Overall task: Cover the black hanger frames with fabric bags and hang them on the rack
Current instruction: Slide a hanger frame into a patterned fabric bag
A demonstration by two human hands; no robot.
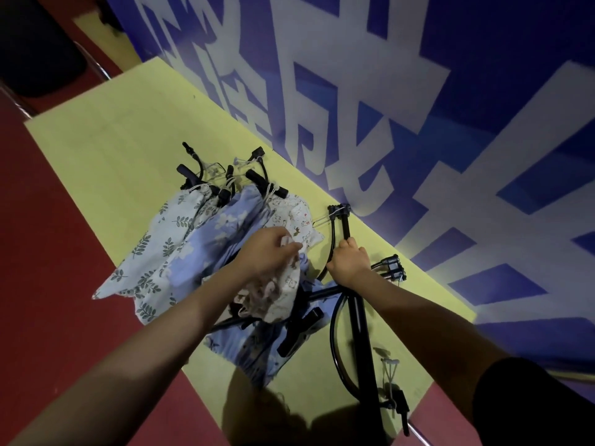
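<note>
Two hands of mine work over the yellow table (106,146), which lies beside the blue wall (483,91). On it, a pile of covered hangers (193,239) lies with the black hooks pointing away from me. One bare black hanger frame (355,304) lies with its long bar running from near me toward the wall. My right hand (349,263) has its fingers curled around this bar. My left hand (269,255) pinches a cream fabric bag (280,297), which hangs down just left of the frame.
</note>
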